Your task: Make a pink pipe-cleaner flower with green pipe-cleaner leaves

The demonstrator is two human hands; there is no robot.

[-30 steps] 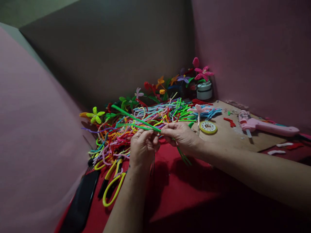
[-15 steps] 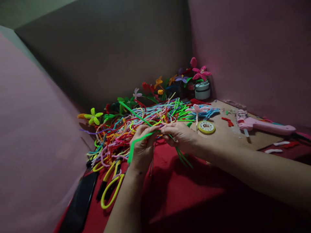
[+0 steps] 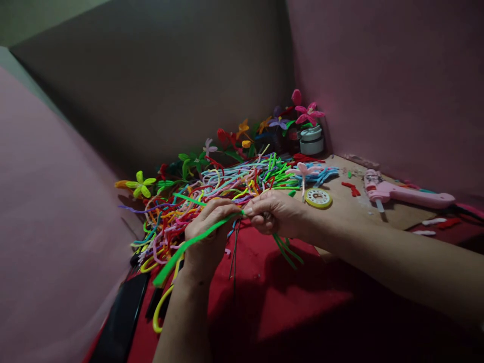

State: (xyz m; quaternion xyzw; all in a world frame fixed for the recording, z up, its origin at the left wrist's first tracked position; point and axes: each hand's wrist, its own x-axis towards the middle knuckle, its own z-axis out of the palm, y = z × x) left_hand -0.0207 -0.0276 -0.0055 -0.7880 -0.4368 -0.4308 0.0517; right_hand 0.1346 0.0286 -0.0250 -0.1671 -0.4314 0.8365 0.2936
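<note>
Bright green pipe cleaners (image 3: 189,244) run between my two hands over the red cloth (image 3: 272,302). My left hand (image 3: 212,229) is closed on them; one long end lies across its back and another sticks out beyond the knuckles. Pinched close beside it, my right hand (image 3: 274,214) grips the green strands where they meet, and several green ends (image 3: 287,252) hang below its palm. Thin dark wires (image 3: 234,252) point down under the left hand. Just past both hands lies a heap of multicoloured pipe cleaners (image 3: 223,179).
Scissors with yellow handles (image 3: 159,315) and a black phone-like slab (image 3: 121,317) lie at left. To the right, a pink glue gun (image 3: 408,194) and a yellow-rimmed disc (image 3: 318,198) rest by a brown board (image 3: 397,217). Pipe-cleaner flowers (image 3: 310,113) line the back wall.
My left hand has shifted left and slightly down. The long green end across it now reaches straighter and farther toward the lower left. My right hand keeps its pinch.
</note>
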